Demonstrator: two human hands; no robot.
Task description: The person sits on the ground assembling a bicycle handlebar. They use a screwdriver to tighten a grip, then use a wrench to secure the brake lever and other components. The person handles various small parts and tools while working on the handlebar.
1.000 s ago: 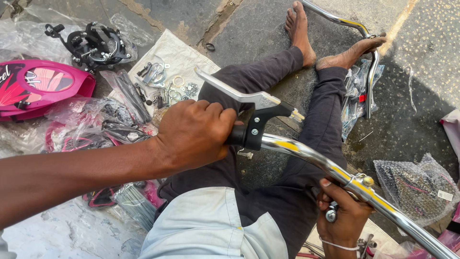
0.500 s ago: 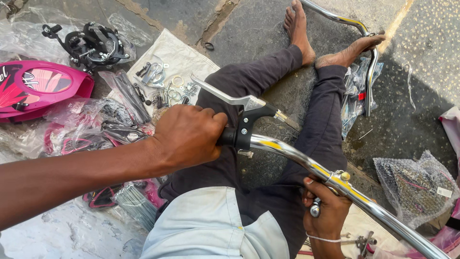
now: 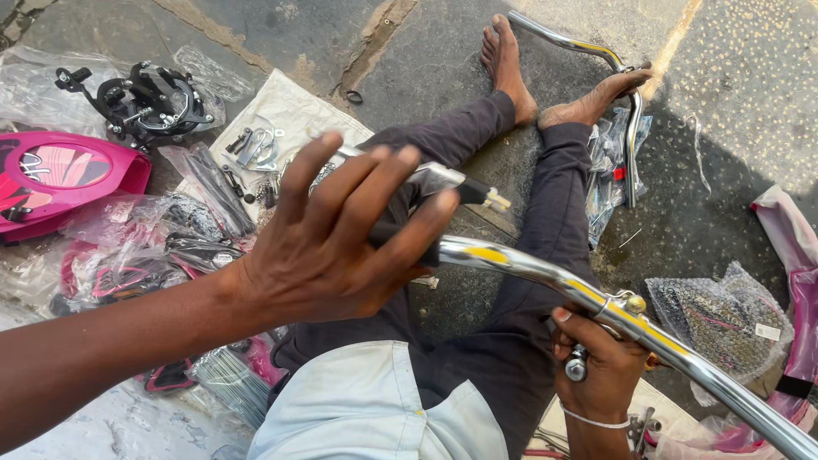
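Stone floor's covered in bike bits: one pink panel (image 3: 60, 175), one black brake set (image 3: 145, 102), several plastic bags (too jumbled to count). Left hand (image 3: 341, 243) is spread wide, fingers splayed over the brake lever (image 3: 443, 181) at the handlebar (image 3: 579, 294) end. Right hand (image 3: 601, 375) grips the bar from underneath at its clamp, above the lap.

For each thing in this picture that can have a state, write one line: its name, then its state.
Left hand: fingers spread open over the handlebar end.
Right hand: closed around the stem.
Handlebar: chrome, held up over the lap.
Brake lever: mounted on the handlebar end.
Second handlebar: lying by the feet.
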